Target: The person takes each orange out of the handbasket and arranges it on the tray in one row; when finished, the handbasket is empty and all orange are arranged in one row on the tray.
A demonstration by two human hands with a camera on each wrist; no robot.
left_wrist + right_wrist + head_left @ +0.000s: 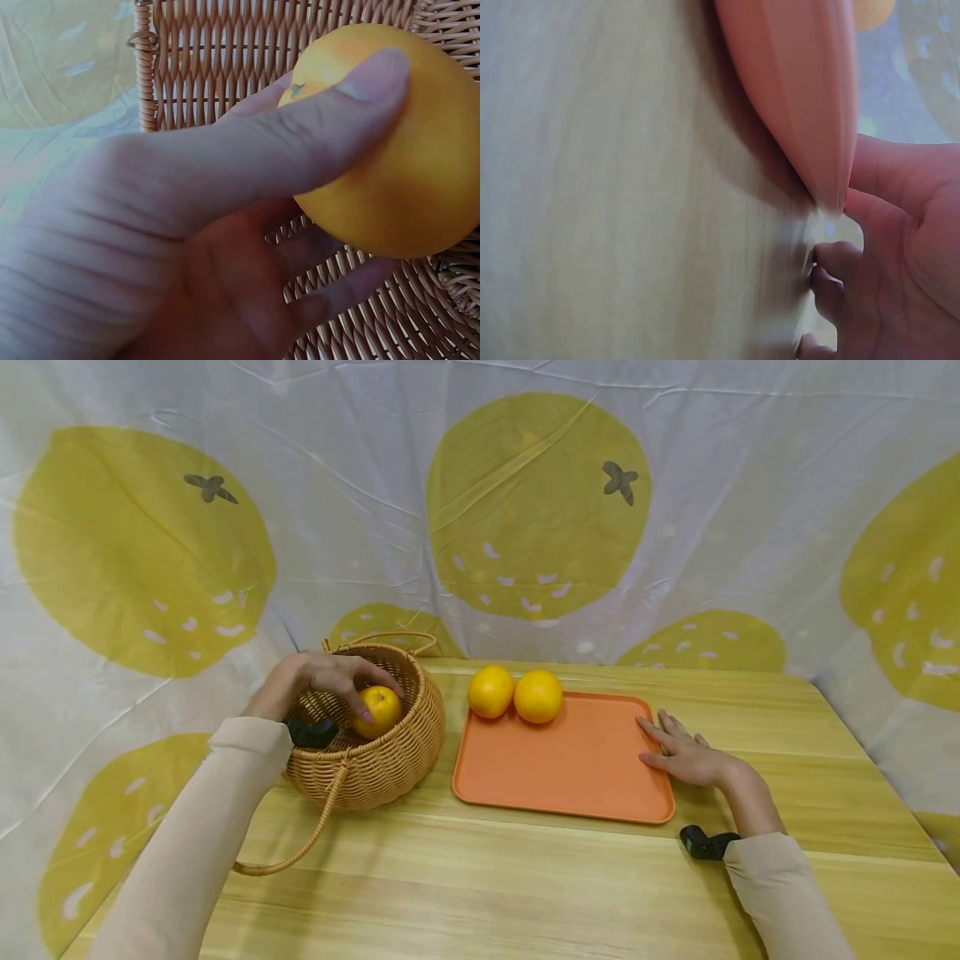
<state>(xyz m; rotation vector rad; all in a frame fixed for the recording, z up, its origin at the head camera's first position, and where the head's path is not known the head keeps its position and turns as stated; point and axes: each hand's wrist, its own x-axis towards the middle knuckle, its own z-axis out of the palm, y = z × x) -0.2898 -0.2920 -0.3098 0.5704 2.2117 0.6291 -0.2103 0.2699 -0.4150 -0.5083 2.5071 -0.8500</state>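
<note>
Inside the wicker basket (pixel 390 768), my left hand (pixel 330 681) pinches an orange (pixel 381 712) between thumb and fingers. The left wrist view shows the thumb (pixel 345 112) lying across the orange (pixel 420 172), with fingers behind and under it and the woven wall around them. My right hand (pixel 693 760) rests at the right edge of an orange-coloured tray (pixel 562 768), fingers spread, with fingertips on its rim. In the right wrist view, the tray's side (pixel 802 90) meets the hand (pixel 892 262). Two more oranges, one (pixel 491 692) left of the other (pixel 537 697), sit side by side at the tray's back left corner.
The wooden table (pixel 465 885) holds everything. One basket handle (pixel 300 852) hangs down toward the front; the other (pixel 397 635) stands at the back. A curtain (pixel 352 485) printed with yellow fruit hangs behind the table and along its sides.
</note>
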